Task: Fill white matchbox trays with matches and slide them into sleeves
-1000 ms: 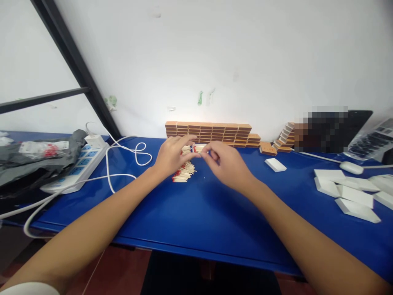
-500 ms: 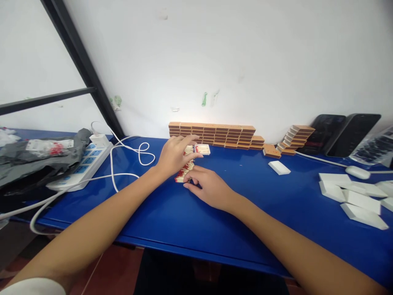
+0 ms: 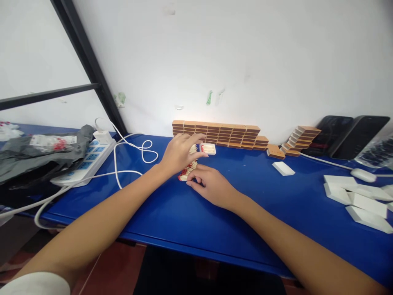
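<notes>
A pile of red-tipped matches (image 3: 186, 173) lies on the blue table between my two hands, partly covered by them. My left hand (image 3: 177, 155) arches over the far part of the pile, fingers apart and holding nothing. At the near right edge of the pile, my right hand (image 3: 211, 185) has thumb and forefinger pinched together on matches; how many is hidden. Just beyond my left fingertips sits a white matchbox tray (image 3: 211, 150) with some matches in it.
Stacked matchboxes (image 3: 221, 133) line the wall, with a stepped stack (image 3: 302, 139) to the right. White empty trays (image 3: 365, 200) and a single tray (image 3: 283, 168) lie right. On the left are a power strip (image 3: 92, 159), white cables (image 3: 116, 164) and a grey bag (image 3: 18, 164).
The whole view has shifted slightly, so things sit a little further right. My right thumb and forefinger have drawn closer together at the pile; my left hand hardly moves.
</notes>
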`<state>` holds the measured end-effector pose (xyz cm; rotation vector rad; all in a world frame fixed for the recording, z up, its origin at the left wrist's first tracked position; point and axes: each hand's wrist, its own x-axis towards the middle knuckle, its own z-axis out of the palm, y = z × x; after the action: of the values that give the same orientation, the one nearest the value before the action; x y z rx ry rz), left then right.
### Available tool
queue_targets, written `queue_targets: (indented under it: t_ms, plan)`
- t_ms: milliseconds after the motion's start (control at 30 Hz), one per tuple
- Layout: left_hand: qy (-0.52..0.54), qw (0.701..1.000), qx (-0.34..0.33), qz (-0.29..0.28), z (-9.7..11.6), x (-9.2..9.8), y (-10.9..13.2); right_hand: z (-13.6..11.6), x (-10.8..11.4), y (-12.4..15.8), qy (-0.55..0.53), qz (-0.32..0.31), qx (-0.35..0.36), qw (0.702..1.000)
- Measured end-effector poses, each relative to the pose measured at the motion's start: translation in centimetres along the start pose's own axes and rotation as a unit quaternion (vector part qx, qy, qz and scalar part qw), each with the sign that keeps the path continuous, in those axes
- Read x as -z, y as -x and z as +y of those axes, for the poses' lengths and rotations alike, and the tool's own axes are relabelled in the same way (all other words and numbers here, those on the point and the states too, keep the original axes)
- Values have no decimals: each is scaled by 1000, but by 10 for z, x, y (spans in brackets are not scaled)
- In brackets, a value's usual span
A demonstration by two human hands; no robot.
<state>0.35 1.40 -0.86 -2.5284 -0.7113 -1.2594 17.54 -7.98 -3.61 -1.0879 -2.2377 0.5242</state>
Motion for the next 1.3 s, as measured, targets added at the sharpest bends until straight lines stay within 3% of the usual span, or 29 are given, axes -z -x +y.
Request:
queue_targets:
  t_ms: [600, 1300]
  plan:
    - [19, 1000, -3, -10, 0, -1, 1, 3, -2, 0, 3, 23, 19, 1000]
    - [7, 1000, -28, -10, 1, 0, 1, -5, 7, 1, 36, -40, -14, 998]
